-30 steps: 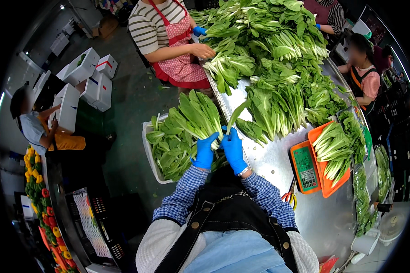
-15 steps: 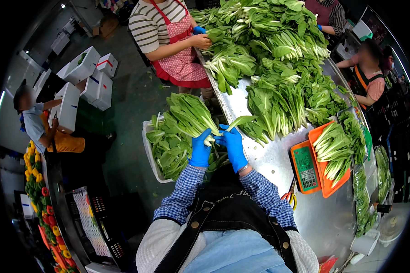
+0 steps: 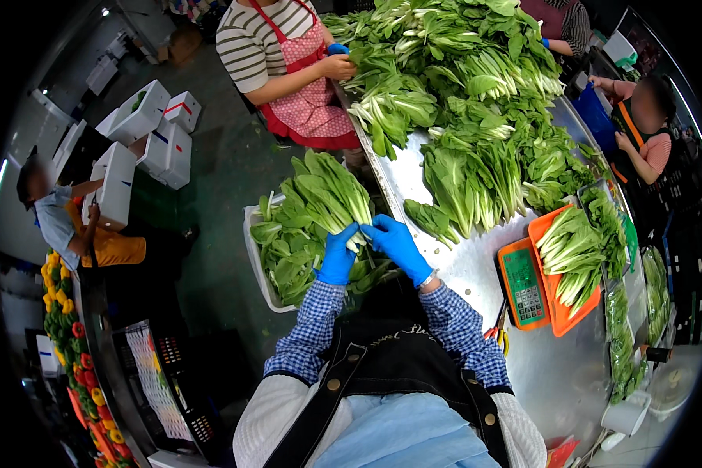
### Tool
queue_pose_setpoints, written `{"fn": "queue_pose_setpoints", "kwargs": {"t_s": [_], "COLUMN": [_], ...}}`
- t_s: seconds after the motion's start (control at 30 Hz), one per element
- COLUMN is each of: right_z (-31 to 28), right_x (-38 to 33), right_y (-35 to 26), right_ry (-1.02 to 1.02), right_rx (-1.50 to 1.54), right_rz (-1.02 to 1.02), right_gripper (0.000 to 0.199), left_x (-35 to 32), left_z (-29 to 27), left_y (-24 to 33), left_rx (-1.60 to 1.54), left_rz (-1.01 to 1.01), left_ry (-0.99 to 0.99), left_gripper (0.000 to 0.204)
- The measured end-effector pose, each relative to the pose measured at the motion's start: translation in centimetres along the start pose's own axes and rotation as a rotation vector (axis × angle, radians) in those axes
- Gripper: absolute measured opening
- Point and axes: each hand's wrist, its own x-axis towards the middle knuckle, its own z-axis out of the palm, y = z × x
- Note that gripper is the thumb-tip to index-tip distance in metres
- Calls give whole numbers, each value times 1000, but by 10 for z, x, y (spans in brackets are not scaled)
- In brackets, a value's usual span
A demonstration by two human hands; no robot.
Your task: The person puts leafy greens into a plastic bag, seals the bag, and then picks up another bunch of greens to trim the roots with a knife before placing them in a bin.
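Observation:
A bunch of leafy greens with pale stalks [image 3: 327, 187] is in my blue-gloved left hand [image 3: 339, 256], its leaves pointing away from me. The left fingers are wrapped round the stalks near their cut ends. My right hand [image 3: 398, 246], also gloved in blue, is closed at the same stalk ends, its fingertips pinching at them; the exact stalk is hidden. Below the bunch is a white bin [image 3: 253, 249] full of loose green leaves. To the right, more greens [image 3: 472, 179] lie on the metal table [image 3: 476, 273].
An orange scale [image 3: 525, 285] bears greens in its orange tray [image 3: 558, 312]; red-and-yellow-handled scissors [image 3: 501, 335] lie beside it. A co-worker in a red apron [image 3: 312, 93] stands at the table's far left. Others work at far right and far left. White foam boxes [image 3: 168, 152] are stacked behind.
The single leaf that stuck out from my right hand is gone from it, and that hand has come back against the stalk ends. A person at the right now holds something blue.

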Motion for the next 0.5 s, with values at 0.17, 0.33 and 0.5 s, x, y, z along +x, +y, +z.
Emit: {"fn": "queue_pose_setpoints", "kwargs": {"t_s": [0.17, 0.33, 0.5], "right_z": [9, 14, 12], "right_x": [-9, -16, -23], "right_y": [1, 3, -3], "right_ry": [368, 360, 253], "right_rx": [-516, -763, -386], "right_rz": [-282, -446, -375], "right_gripper": [23, 26, 29], "left_x": [-2, -3, -1], "left_z": [1, 1, -17], "left_y": [-5, -5, -7], "left_rx": [129, 170, 50], "left_rz": [15, -7, -84], "left_ry": [-41, -61, -135], "left_gripper": [14, 21, 7]}}
